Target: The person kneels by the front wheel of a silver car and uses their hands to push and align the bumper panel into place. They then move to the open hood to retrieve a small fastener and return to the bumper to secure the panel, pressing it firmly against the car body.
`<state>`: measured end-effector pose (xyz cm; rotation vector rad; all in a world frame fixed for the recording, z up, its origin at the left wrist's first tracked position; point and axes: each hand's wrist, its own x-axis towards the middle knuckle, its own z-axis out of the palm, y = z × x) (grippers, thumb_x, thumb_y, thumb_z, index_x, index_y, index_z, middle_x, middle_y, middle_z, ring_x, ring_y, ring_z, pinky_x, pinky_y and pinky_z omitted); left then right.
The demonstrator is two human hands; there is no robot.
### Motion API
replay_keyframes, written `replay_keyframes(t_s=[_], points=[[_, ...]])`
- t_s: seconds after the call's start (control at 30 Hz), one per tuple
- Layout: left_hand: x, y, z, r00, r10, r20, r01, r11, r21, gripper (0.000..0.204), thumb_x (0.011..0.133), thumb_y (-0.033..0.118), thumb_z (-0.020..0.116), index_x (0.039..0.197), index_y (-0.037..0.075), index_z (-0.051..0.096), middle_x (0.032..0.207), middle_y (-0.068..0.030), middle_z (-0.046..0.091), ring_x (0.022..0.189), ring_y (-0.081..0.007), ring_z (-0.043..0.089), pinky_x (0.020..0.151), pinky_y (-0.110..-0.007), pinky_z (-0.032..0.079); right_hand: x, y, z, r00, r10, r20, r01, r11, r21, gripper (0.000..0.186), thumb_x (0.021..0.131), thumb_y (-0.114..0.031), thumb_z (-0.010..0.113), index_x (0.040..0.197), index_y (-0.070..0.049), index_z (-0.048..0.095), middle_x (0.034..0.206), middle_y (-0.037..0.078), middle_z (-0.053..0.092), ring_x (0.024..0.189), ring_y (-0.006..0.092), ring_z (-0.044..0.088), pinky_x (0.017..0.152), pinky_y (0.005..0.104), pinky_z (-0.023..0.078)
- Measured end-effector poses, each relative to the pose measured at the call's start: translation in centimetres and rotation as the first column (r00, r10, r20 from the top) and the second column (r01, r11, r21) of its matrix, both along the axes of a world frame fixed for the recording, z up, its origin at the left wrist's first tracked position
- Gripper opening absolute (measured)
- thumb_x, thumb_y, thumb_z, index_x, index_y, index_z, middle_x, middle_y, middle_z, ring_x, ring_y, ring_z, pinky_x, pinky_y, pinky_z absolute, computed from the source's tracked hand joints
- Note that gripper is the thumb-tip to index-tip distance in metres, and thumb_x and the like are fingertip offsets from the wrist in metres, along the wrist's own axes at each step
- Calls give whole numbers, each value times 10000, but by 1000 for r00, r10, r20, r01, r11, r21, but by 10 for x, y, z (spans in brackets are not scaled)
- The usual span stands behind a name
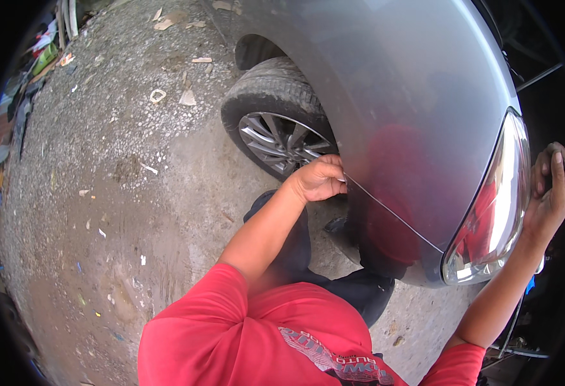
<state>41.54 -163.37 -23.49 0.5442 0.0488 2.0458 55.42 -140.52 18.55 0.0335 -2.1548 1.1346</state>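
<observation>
My left hand (pixel 323 179) is closed at the wheel-arch lip of a grey car, where the fender (pixel 385 109) meets the front bumper (pixel 385 225). Its fingers curl against the bumper edge, and their tips are partly hidden. From there a thin seam runs to the headlight (pixel 491 212), whose clear lens reflects my red shirt. Over on the right, my right hand (pixel 550 190) is raised beside the headlight's outer edge, fingers loosely bent and apart, with no object visible in it.
The front wheel (pixel 285 138), a dusty tire on a spoked alloy rim, is turned outward beside my left hand. Rough concrete and gravel ground (pixel 141 212) carries scattered scraps. Assorted clutter (pixel 41 58) lines the far left. Dark space lies right of the headlight.
</observation>
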Motion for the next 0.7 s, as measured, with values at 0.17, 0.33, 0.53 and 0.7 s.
replay_keyframes(t_s=[0.17, 0.33, 0.53, 0.7], points=[[-9, -23, 21, 1000, -25, -18, 23, 997, -71, 467, 785, -16, 573, 1242, -35, 663, 1217, -178, 705, 1107, -328, 692, 989, -496, 537, -5, -11, -5, 1000, 5, -7, -5, 1000, 27, 240, 1042, -213, 639, 1165, -19, 708, 806, -8, 528, 584, 36, 344, 525, 188, 249], [-17, -28, 61, 982, -149, -117, 126, 975, -181, 461, 796, 18, 604, 1252, -33, 648, 1239, -164, 677, 1143, -315, 655, 1004, -511, 514, 5, -15, 2, 999, -50, -19, 51, 995, 87, 258, 1036, -227, 649, 1176, -20, 713, 792, 9, 540, 562, 40, 353, 521, 194, 259], [-35, -56, 84, 960, -118, -255, -2, 905, -426, 584, 747, 21, 702, 1323, 25, 603, 1191, -118, 671, 1082, -280, 662, 919, -459, 546, -7, -33, -2, 997, 53, -63, -57, 996, -70, 159, 996, -162, 678, 1018, -9, 717, 742, -10, 570, 591, 39, 418, 535, 201, 313], [-36, -55, 91, 947, -101, -305, -95, 818, -567, 727, 652, -21, 677, 1364, 30, 542, 1143, -106, 641, 996, -312, 661, 887, -523, 562, -12, -30, -9, 999, -26, -42, 25, 999, -25, 170, 977, -167, 688, 1017, -5, 721, 748, 10, 632, 671, 80, 541, 619, 256, 448]])
